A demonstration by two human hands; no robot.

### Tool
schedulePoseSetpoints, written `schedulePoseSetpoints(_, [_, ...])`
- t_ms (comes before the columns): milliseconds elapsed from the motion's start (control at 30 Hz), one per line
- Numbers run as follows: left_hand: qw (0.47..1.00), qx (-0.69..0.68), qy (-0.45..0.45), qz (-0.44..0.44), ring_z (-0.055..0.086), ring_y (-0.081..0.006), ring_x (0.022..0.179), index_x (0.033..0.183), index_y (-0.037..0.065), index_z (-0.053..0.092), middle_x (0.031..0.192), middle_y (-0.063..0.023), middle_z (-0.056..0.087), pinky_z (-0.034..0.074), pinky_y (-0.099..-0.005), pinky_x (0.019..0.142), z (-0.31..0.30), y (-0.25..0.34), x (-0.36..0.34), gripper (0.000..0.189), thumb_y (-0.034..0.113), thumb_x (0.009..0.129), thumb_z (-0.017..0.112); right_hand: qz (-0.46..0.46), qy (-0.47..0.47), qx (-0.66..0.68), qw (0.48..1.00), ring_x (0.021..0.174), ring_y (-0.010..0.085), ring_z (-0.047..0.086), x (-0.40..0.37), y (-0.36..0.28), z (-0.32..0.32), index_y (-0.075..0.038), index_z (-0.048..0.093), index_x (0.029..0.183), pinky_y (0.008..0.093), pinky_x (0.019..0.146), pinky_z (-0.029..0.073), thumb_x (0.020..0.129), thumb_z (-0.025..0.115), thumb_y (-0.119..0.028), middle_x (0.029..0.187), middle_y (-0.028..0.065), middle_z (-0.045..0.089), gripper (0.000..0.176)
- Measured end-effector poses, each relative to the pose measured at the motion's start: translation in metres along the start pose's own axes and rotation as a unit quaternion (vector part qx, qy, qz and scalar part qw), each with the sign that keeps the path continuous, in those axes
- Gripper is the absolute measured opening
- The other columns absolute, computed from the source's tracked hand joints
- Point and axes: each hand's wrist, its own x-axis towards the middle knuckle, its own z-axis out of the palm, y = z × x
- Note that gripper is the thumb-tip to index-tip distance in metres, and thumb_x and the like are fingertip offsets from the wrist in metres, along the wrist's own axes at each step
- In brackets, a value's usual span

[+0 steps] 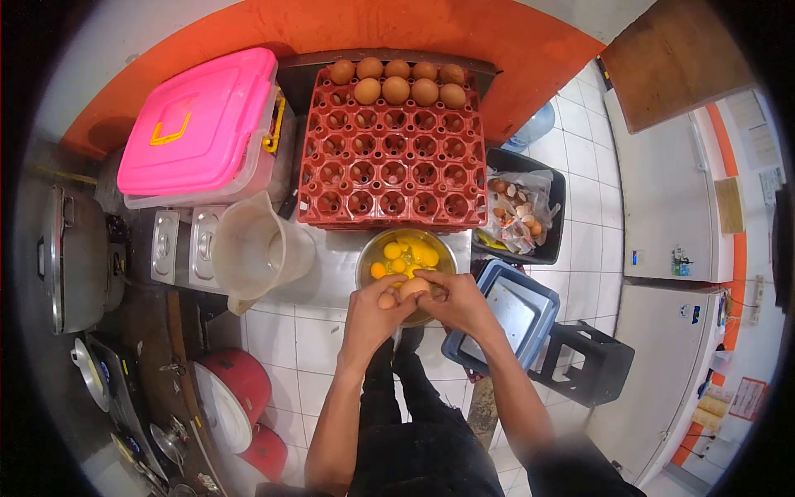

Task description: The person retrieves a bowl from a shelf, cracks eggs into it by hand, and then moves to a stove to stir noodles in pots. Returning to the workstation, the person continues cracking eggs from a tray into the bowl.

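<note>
Over the near side of a steel bowl [361,267], my left hand [368,313] and my right hand [457,303] hold a brown egg [414,287] between their fingertips. A second egg [387,301] shows in the curl of my left fingers. Several yellow yolks [398,255] lie in the bowl in clear egg white. Just beyond the bowl stands a stack of red egg trays [393,174], with two rows of brown eggs [397,89] at the far end of the top one; its other cups hold no eggs.
Left of the bowl are a translucent plastic jug [263,248], lidded steel pans [201,244] and a pink-lidded box [199,124]. To the right, a black bin [556,236] holds eggshells [520,207] in a plastic bag. Nearer stand a blue-grey tub [542,302] and a black stool [592,364].
</note>
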Motion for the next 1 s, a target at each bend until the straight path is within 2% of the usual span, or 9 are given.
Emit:
schedulePoseSetpoints(167, [0.996,0.003,-0.021,0.089,0.072,-0.0267,0.08,0.11,0.001,0.073,0.089,-0.0184,0.073,0.055,-0.0339,0.076,-0.001,-0.004,0.005,0.037,0.013,0.076,0.081,-0.042,0.017,-0.024,0.999,0.059,0.0135,0.066,-0.004,-0.001,0.0,0.0,0.067,0.123,0.0292,0.061,0.054,0.08,0.073,-0.011,0.071,0.015,0.069,0.045])
schedulePoseSetpoints(300, [0.987,0.001,-0.016,0.158,0.072,-0.0311,0.082,0.11,0.002,0.072,0.091,-0.0196,0.072,0.056,-0.0358,0.077,-0.004,-0.008,0.011,0.038,0.014,0.075,0.08,-0.075,0.027,-0.029,0.996,0.077,0.0201,0.073,-0.001,0.004,0.002,-0.003,0.067,0.125,0.031,0.074,0.057,0.079,0.072,-0.01,0.089,0.0188,0.072,0.047])
schedulePoseSetpoints(367, [0.983,0.014,-0.02,0.179,0.071,-0.0309,0.085,0.111,0.002,0.072,0.093,-0.0195,0.072,0.056,-0.0358,0.078,-0.009,-0.008,0.014,0.039,0.014,0.075,0.08,-0.122,0.043,-0.042,0.991,0.083,0.0238,0.074,0.002,0.006,0.004,-0.003,0.066,0.125,0.0317,0.078,0.058,0.078,0.072,-0.009,0.098,0.0191,0.073,0.047])
schedulePoseSetpoints(467, [0.976,0.02,-0.027,0.216,0.071,-0.031,0.088,0.113,0.001,0.071,0.098,-0.0195,0.072,0.056,-0.0359,0.08,-0.015,-0.019,0.021,0.041,0.014,0.075,0.079,-0.113,0.019,-0.033,0.993,0.093,0.0293,0.073,0.004,0.003,0.0,-0.003,0.065,0.126,0.0336,0.084,0.058,0.078,0.07,-0.007,0.11,0.0191,0.072,0.048])
schedulePoseSetpoints(567, [0.97,0.022,-0.031,0.239,0.07,-0.0311,0.088,0.115,0.002,0.071,0.101,-0.0185,0.071,0.055,-0.0357,0.081,-0.021,-0.023,0.026,0.042,0.013,0.075,0.079,-0.174,0.029,-0.047,0.983,0.103,0.0324,0.07,0.008,0.0,-0.004,-0.004,0.064,0.128,0.0351,0.09,0.056,0.077,0.069,-0.006,0.12,0.0194,0.069,0.05])
schedulePoseSetpoints(667, [0.963,0.031,-0.027,0.266,0.069,-0.0312,0.086,0.117,0.002,0.07,0.101,-0.0168,0.071,0.056,-0.0353,0.079,-0.026,-0.017,0.029,0.043,0.011,0.075,0.077,-0.187,0.022,-0.066,0.98,0.112,0.0334,0.067,0.012,0.001,-0.005,-0.005,0.064,0.129,0.0372,0.095,0.054,0.077,0.068,-0.005,0.126,0.0195,0.066,0.053])
schedulePoseSetpoints(767, [0.954,0.05,-0.027,0.294,0.069,-0.0301,0.083,0.118,0.004,0.07,0.098,-0.0145,0.069,0.056,-0.0348,0.076,-0.03,-0.019,0.033,0.044,0.01,0.075,0.075,-0.196,0.036,-0.078,0.977,0.113,0.0336,0.066,0.016,0.003,-0.003,-0.006,0.064,0.13,0.0385,0.098,0.053,0.077,0.068,-0.006,0.126,0.0181,0.066,0.052])
schedulePoseSetpoints(900, [0.934,0.124,-0.04,0.332,0.068,-0.0279,0.081,0.119,0.007,0.07,0.097,-0.0114,0.068,0.057,-0.035,0.072,-0.036,-0.023,0.039,0.043,0.011,0.077,0.072,-0.19,0.008,-0.084,0.978,0.115,0.0334,0.065,0.017,0.007,-0.007,-0.006,0.064,0.13,0.039,0.101,0.052,0.079,0.068,-0.009,0.127,0.0168,0.066,0.051])
schedulePoseSetpoints(1000, [0.93,0.162,-0.056,0.325,0.069,-0.0283,0.082,0.119,0.012,0.071,0.098,-0.0094,0.067,0.058,-0.038,0.071,-0.04,-0.026,0.042,0.04,0.017,0.08,0.073,-0.187,-0.004,-0.09,0.978,0.116,0.0332,0.065,0.018,0.01,-0.008,-0.006,0.064,0.131,0.039,0.101,0.052,0.08,0.067,-0.01,0.128,0.0165,0.066,0.051])
